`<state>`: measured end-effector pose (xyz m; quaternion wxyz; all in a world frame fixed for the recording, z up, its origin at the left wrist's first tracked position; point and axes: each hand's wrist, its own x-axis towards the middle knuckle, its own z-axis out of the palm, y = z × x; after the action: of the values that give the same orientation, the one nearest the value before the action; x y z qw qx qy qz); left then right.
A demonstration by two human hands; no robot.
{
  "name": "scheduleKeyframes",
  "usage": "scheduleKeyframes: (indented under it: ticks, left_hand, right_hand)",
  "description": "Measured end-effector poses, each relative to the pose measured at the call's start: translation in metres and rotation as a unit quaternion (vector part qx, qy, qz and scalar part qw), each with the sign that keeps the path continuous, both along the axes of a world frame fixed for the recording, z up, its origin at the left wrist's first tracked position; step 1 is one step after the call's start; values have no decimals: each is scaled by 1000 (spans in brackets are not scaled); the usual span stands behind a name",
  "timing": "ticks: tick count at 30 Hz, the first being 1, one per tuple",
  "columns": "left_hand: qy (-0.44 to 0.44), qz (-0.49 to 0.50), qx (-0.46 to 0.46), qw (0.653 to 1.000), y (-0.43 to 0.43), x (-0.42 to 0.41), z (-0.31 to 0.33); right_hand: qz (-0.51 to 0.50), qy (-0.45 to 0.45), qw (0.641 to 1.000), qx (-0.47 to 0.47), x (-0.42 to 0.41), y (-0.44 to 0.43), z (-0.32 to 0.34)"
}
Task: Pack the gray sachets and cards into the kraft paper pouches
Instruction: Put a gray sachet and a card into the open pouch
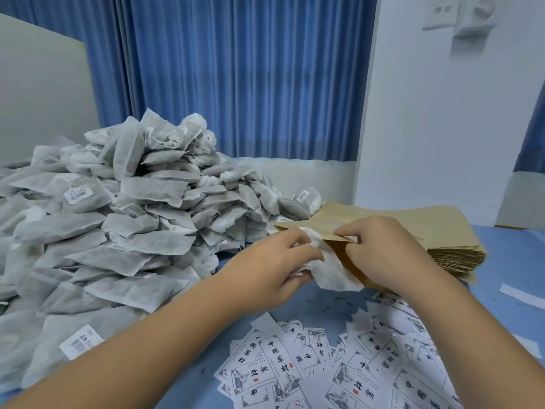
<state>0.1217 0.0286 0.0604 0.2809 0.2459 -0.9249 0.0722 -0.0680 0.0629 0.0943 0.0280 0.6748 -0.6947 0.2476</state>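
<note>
Fingers (300,255) of the left hand (274,262) grip a gray sachet (331,274) at the kraft pouch (354,273) mouth, pinched open by the right hand (380,249). Crumpled, it may snag there.

You're in a plain, office-like room set up as a hand-packing station. Pleated blue curtains (236,78) hang along the back, and the bare white wall (442,113) carries a socket plate (441,10) and a round dial control (483,8). The blue-covered tabletop (510,249) holds bulk stock: a tall heap of gray sachets (118,216), a thick stack of kraft paper pouches (427,228) and loose printed cards (339,364).
</note>
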Motion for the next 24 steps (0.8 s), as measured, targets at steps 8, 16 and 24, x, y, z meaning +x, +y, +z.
scheduleKeyframes:
  ticks: [8, 16, 24]
  left_hand:
    - [-55, 75, 63, 994, -5, -42, 8]
    - [-6, 240, 115, 964, -4, -93, 6]
    - [-2, 123, 347, 930, -6, -85, 20]
  right_hand:
    - [8, -34, 999, -3, 0, 1, 4]
    - [34, -68, 996, -47, -3, -1, 3]
    - [14, -92, 995, -31, -12, -5, 2]
